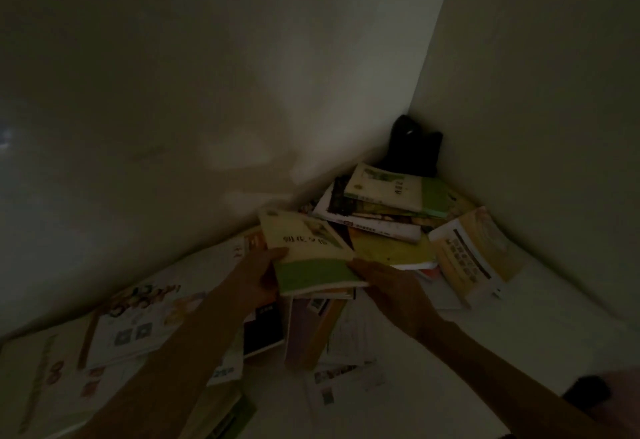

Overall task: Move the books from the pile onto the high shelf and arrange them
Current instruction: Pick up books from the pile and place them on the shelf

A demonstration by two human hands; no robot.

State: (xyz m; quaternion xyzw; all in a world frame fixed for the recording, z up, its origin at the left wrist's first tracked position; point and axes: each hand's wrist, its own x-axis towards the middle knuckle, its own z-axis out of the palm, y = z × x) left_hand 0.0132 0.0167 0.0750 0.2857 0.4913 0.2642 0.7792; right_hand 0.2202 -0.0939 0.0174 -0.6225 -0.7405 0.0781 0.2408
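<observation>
Both hands hold one yellow-and-green book [308, 251] above the scattered pile [388, 216]; the left hand [258, 275] pinches its left edge, thumb on the cover. The right hand [391, 288] grips its lower right corner; the book lies flat between them, near the dim corner.

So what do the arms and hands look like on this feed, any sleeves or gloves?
Both forearms are bare as far as the dim frame shows: no sleeves or gloves. The left hand and right hand show no rings or watch that I can make out, though the light is too low to be sure.
</observation>
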